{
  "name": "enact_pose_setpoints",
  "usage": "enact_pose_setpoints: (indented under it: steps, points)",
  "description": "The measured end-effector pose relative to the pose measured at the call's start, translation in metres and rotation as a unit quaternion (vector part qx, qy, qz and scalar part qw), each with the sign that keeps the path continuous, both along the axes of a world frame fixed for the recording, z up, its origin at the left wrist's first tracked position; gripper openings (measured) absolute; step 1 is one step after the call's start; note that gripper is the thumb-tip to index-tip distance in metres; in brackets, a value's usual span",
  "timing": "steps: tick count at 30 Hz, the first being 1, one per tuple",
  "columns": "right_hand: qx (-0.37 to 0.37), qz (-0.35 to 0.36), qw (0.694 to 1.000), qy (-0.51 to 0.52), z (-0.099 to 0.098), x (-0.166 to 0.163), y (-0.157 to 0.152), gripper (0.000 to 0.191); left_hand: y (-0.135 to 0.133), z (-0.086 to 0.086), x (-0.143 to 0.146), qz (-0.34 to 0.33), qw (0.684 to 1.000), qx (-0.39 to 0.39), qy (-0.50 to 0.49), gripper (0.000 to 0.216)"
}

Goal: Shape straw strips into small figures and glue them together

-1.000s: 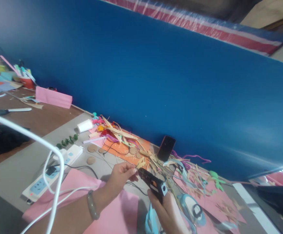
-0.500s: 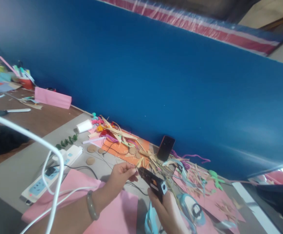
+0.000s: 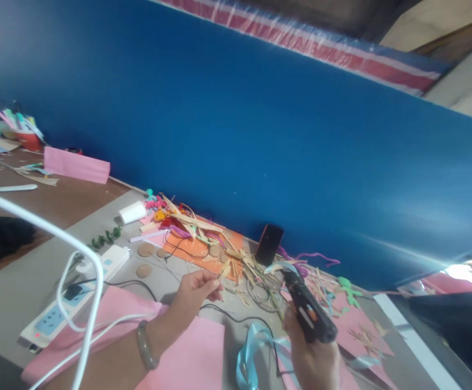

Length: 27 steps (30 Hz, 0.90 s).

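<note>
My left hand [image 3: 195,290] is raised over the desk, thumb and fingers pinched on a small tan straw piece [image 3: 223,269]. A grey-green bangle [image 3: 143,345] sits on that wrist. My right hand [image 3: 313,360] grips a black glue gun [image 3: 308,306] with an orange label, its nozzle pointing up and away from the straw piece. A heap of straw strips and coloured scraps [image 3: 256,268] lies on the desk just beyond both hands.
A tall blue partition [image 3: 260,135] backs the desk. A black phone [image 3: 269,245] leans against it. Pink paper sheets [image 3: 187,360], light blue ribbon [image 3: 254,352], a white power strip [image 3: 71,295] with white cables, round wooden discs [image 3: 143,271], an orange sheet [image 3: 197,246] and a pink box [image 3: 76,164] lie around.
My right hand has pulled the glue gun to the right, away from the straw piece it was touching. My left hand keeps its pinch. The view has shifted slightly.
</note>
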State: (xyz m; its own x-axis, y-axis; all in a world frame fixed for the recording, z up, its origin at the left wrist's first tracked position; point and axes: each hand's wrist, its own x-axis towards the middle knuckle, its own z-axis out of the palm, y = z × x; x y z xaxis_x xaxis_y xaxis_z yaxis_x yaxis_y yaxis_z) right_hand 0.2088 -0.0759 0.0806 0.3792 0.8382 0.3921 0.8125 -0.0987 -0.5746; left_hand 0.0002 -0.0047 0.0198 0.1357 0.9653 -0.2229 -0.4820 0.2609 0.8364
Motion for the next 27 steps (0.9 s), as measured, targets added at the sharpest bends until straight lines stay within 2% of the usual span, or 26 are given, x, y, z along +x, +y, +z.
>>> enact_pose_setpoints:
  steps: [2, 5, 7, 10, 14, 20, 27]
  points:
    - [-0.014, -0.071, 0.996, -0.044, 0.001, 0.025, -0.007, 0.046, 0.000, -0.001, 0.001, 0.009, 1.000, 0.005, -0.001, 0.029]
    - [-0.092, -0.138, 0.980, -0.106, -0.008, 0.062, -0.017, 0.046, -0.001, -0.001, 0.002, 0.007, 1.000, 0.013, -0.004, 0.032]
    - [-0.169, -0.149, 0.964, -0.138, -0.021, 0.080, -0.020, 0.047, -0.003, 0.000, 0.000, -0.004, 1.000, 0.013, 0.003, 0.031]
    - [-0.260, -0.123, 0.942, -0.173, -0.045, 0.096, -0.023, 0.039, -0.006, 0.001, -0.003, -0.031, 0.999, 0.011, 0.035, 0.028]
    - [-0.270, -0.140, 0.922, -0.241, -0.063, 0.099, -0.024, 0.037, -0.007, 0.001, -0.003, -0.022, 0.999, 0.030, 0.034, 0.028]
    - [-0.264, -0.138, 0.910, -0.290, -0.060, 0.097, -0.022, 0.028, -0.009, 0.005, -0.001, -0.021, 1.000, -0.003, 0.011, 0.028]
    - [-0.269, -0.127, 0.895, -0.333, -0.070, 0.101, -0.021, 0.027, -0.012, 0.011, -0.001, -0.042, 0.999, -0.024, -0.013, 0.027]
